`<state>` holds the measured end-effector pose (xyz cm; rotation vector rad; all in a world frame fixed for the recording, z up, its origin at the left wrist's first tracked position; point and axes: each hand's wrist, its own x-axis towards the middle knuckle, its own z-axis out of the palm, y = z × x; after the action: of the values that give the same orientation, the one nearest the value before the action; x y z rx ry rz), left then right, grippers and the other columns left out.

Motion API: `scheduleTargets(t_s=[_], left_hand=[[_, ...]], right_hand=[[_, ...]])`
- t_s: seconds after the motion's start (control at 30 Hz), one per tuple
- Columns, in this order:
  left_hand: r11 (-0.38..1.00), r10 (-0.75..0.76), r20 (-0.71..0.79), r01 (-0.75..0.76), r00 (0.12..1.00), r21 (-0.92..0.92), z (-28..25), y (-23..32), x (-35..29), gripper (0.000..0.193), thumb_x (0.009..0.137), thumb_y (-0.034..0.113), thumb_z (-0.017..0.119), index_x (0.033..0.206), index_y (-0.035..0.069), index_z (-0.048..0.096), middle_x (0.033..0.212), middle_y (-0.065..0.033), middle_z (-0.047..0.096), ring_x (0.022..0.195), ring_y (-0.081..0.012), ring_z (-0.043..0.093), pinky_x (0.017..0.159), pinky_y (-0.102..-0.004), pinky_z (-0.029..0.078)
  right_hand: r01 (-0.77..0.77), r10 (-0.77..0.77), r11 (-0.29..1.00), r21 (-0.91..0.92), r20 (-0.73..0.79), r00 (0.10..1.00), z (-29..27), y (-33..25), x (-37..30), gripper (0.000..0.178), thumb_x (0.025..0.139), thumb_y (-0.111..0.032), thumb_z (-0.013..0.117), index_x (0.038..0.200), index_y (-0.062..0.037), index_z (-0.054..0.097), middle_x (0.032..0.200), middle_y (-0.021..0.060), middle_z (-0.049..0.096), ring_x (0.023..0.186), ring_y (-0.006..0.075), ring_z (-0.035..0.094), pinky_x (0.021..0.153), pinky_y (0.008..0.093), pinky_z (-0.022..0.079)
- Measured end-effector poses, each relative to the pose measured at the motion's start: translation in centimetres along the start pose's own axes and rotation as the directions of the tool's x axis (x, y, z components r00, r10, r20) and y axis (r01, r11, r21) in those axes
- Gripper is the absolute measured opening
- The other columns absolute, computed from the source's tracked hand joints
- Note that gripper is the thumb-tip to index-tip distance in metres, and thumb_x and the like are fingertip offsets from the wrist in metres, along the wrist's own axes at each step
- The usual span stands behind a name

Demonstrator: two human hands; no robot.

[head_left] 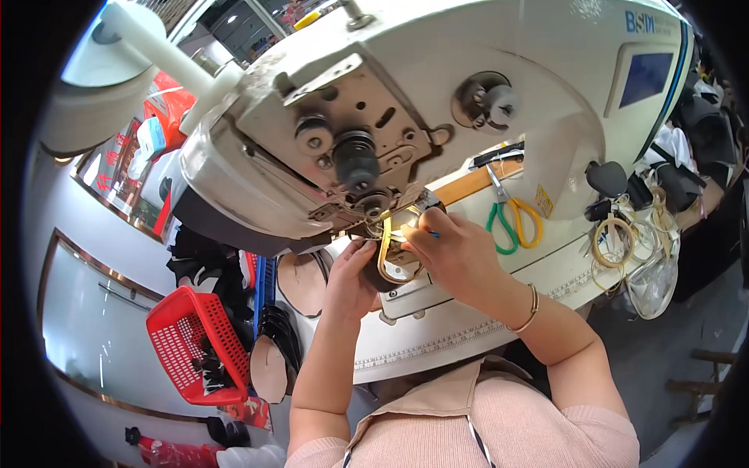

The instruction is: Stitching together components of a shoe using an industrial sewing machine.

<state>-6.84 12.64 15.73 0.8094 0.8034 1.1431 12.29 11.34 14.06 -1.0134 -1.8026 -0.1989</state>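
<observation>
Two bare hands flank one yellow-edged dark piece [385, 253], my left hand [355, 279] on its left and my right hand [460, 249] on its right. The yellow edge runs lengthwise from the machine's working point back toward my body, then curls to the right at its near end. Of the two, the left grip looks nearer, its fingertips against the dark side; the right thumb and forefinger come in from across the edge.

The left grip is pinched together on that piece, as far as I can judge. The right fingers are bunched low beside it, with a bit of blue [434, 234] showing among them; whether they press on the piece or on something else, I cannot tell.

Just beyond both grips, the piece's far end lies under the head of the sewing machine [546, 101], whose black knob [356, 160] sits farther up. The needle itself is too small to make out.

To the right of my right grip, scissors [503, 198] with green and yellow handles lie on the counter [437, 331]. Farther right hangs a tan coil [598, 243]. Well off to the left of my left grip stands a red basket [175, 343].
</observation>
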Motion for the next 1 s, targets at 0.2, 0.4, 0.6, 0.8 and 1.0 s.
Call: scheduleTargets(t_s=[0.2,0.4,0.6,0.8,1.0], left_hand=[[1.0,0.022,-0.032,-0.023,0.999,-0.017,0.7,0.0,-0.6,0.022,0.086,0.005,0.051,0.108,-0.001,0.049,0.102,-0.0095,0.057,0.093,-0.0192,0.058,0.085,-0.0336,0.048],[0.999,0.028,-0.023,-0.029,0.999,-0.034,1.0,-0.1,-0.8,0.024,0.086,0.006,0.052,0.109,0.0,0.048,0.104,-0.0091,0.057,0.095,-0.02,0.058,0.085,-0.0364,0.049],[0.999,0.033,-0.028,-0.034,0.999,-0.007,1.0,-0.3,-0.7,0.026,0.086,0.007,0.053,0.11,0.0,0.046,0.103,-0.0103,0.056,0.092,-0.0193,0.059,0.082,-0.0345,0.051],[0.997,0.077,-0.037,-0.077,0.996,0.016,1.2,-0.6,-0.7,0.023,0.087,0.007,0.051,0.109,0.001,0.05,0.102,-0.0093,0.059,0.09,-0.0181,0.061,0.08,-0.0313,0.051],[0.998,0.06,-0.037,-0.06,0.998,-0.002,0.8,-0.7,-0.6,0.025,0.086,0.008,0.052,0.109,-0.001,0.049,0.102,-0.01,0.059,0.091,-0.0189,0.061,0.081,-0.0327,0.051]], right_hand=[[0.024,-0.025,1.0,0.016,0.051,0.998,-0.6,-0.6,0.8,0.013,0.072,-0.016,0.067,0.073,-0.0084,0.057,0.075,0.0017,0.048,0.06,0.0176,0.053,0.048,0.0308,0.045],[0.006,-0.009,0.999,0.031,0.111,0.994,-1.0,-0.9,1.5,0.016,0.075,-0.02,0.066,0.069,-0.0073,0.057,0.075,0.0035,0.049,0.061,0.0197,0.056,0.049,0.0324,0.046],[0.05,-0.053,0.998,0.034,0.108,0.993,-0.6,-0.5,1.4,0.015,0.075,-0.02,0.066,0.07,-0.0085,0.056,0.075,0.003,0.049,0.06,0.02,0.057,0.048,0.0326,0.046],[0.062,-0.068,0.994,0.085,0.063,0.996,-0.1,-0.3,1.1,0.015,0.074,-0.018,0.067,0.071,-0.0089,0.056,0.075,0.0024,0.049,0.061,0.0198,0.057,0.048,0.0321,0.045],[0.022,-0.031,0.997,0.08,0.112,0.993,-0.4,-0.6,1.3,0.014,0.074,-0.017,0.067,0.074,-0.0094,0.056,0.074,0.0022,0.048,0.062,0.0192,0.058,0.048,0.0312,0.045]])
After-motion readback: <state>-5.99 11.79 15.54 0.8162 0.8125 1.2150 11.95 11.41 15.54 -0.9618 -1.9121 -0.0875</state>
